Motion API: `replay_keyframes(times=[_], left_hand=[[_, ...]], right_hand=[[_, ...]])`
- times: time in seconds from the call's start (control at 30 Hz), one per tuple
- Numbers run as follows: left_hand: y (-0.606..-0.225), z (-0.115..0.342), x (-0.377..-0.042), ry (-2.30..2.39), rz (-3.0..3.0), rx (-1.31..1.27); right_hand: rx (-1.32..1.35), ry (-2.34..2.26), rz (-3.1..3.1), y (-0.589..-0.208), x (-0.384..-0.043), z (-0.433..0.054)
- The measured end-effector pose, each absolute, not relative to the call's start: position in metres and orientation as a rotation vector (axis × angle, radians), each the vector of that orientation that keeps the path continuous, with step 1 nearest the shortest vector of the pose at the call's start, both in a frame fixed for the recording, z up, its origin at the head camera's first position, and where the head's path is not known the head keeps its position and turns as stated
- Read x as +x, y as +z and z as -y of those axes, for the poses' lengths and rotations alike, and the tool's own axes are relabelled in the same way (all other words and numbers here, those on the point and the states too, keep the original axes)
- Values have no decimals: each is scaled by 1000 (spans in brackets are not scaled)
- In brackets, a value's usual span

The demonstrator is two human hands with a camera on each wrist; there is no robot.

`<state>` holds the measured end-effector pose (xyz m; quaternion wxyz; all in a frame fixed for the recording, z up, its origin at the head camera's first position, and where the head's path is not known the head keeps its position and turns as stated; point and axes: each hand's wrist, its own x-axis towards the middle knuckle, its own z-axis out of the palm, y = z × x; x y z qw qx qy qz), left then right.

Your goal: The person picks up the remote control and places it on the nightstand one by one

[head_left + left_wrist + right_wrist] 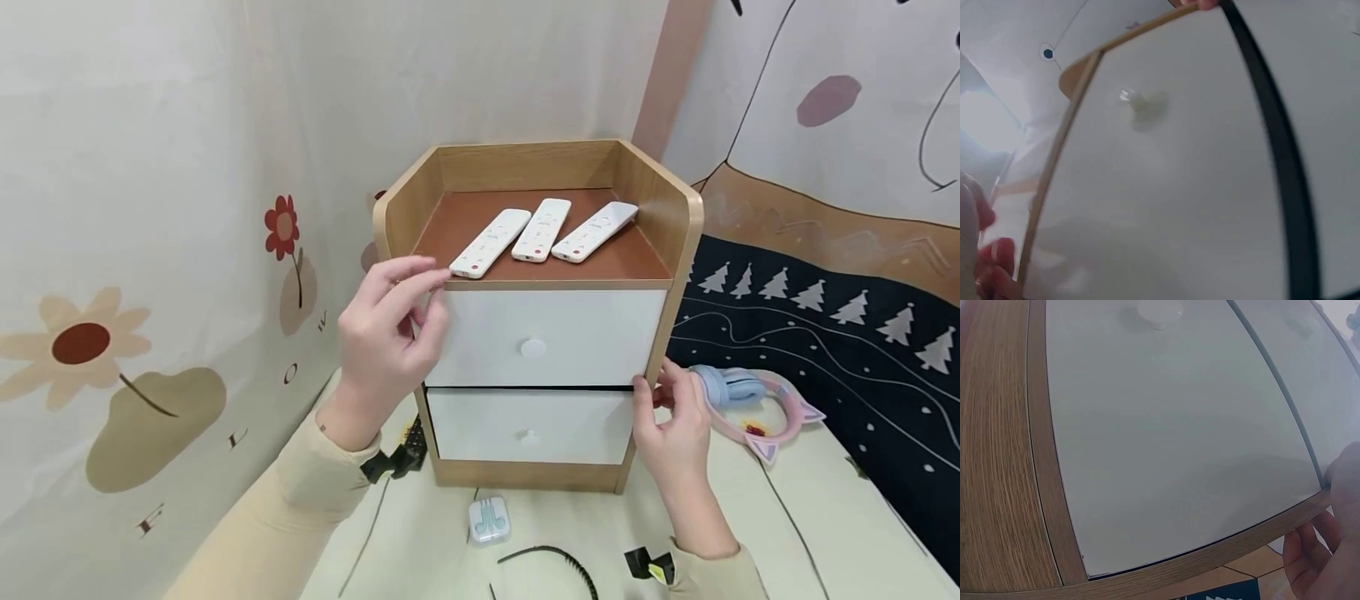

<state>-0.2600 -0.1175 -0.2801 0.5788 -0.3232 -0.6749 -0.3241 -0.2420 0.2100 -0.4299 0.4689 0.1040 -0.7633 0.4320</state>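
A small wooden cabinet (525,476) with two white drawers stands in the middle of the head view. On its brown top lie three white remote controls, a left one (491,242), a middle one (542,230) and a right one (595,232). My left hand (393,321) is at the top left front corner, its loosely bent fingers beside the left remote's near end; whether they touch it I cannot tell. Lower down, my right hand (678,425) grips the cabinet's right side, thumb on the front edge, fingers partly hidden behind. The upper drawer's knob (1139,103) shows in the left wrist view.
In front of the cabinet are a clear case with earphones (489,521) and a black hairband (573,560). Pink and blue cat-ear headphones (791,408) lie to the right. Patterned cloth (810,325) hangs behind, and thin cables run over the pale table surface.
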Motion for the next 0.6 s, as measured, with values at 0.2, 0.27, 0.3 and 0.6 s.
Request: replay_keyframes(times=[0.2,0.27,0.3,0.6], left_hand=[[-317,149,-263,-850,1402,-754],[-332,159,-263,-897,1384,-710],[-339,163,-263,-926,1382,-687],[-392,193,-267,-1000,1632,-550]], right_hand=[[260,1053,1884,-430,-241,-210],[255,1048,1890,-430,-240,-210],[252,1045,1891,-431,-240,-210],[227,1044,1908,-431,-240,-210]])
